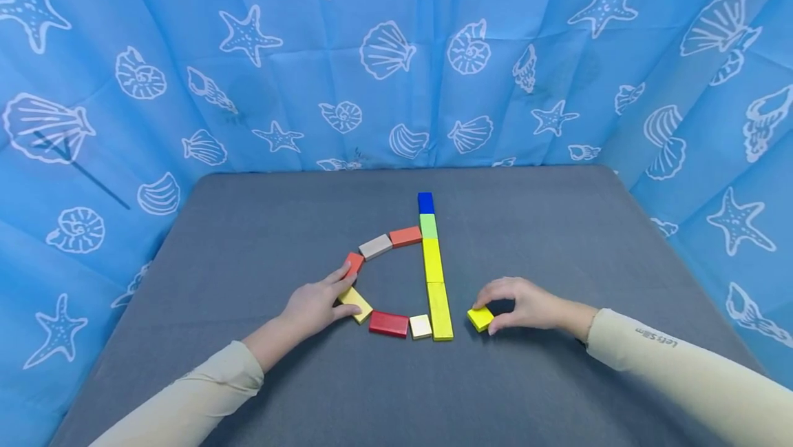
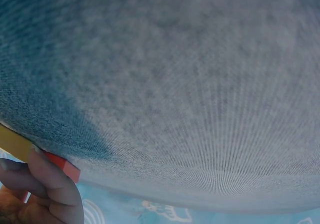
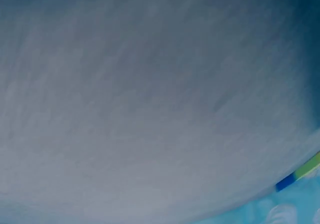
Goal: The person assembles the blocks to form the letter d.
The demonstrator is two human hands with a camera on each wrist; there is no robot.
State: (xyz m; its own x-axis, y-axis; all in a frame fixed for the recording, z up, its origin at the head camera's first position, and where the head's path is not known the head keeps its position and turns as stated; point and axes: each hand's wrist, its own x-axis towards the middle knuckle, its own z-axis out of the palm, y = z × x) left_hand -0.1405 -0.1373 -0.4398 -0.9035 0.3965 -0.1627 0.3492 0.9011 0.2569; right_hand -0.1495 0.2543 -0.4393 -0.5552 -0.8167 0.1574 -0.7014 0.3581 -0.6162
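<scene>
My right hand [image 1: 523, 304] pinches a small bright yellow block [image 1: 480, 318] between thumb and fingers, just right of a straight column of blocks. That column has a blue block [image 1: 425, 202], a light green block [image 1: 428, 226] and two long yellow blocks [image 1: 433, 260]. My left hand [image 1: 312, 304] pinches a pale yellow block [image 1: 356, 304], its fingertips also by an orange-red block [image 1: 354, 263]. In the left wrist view, fingers [image 2: 52, 184] curl against the pale yellow block [image 2: 14, 141]. The right hand is outside the right wrist view.
A curve of blocks bows left from the column: an orange-red block [image 1: 405, 236], a beige block [image 1: 375, 246], a dark red block [image 1: 388, 324] and a small cream block [image 1: 420, 326]. Grey cloth covers the table [image 1: 248, 226]. A blue seashell curtain [image 1: 297, 89] surrounds its back and sides.
</scene>
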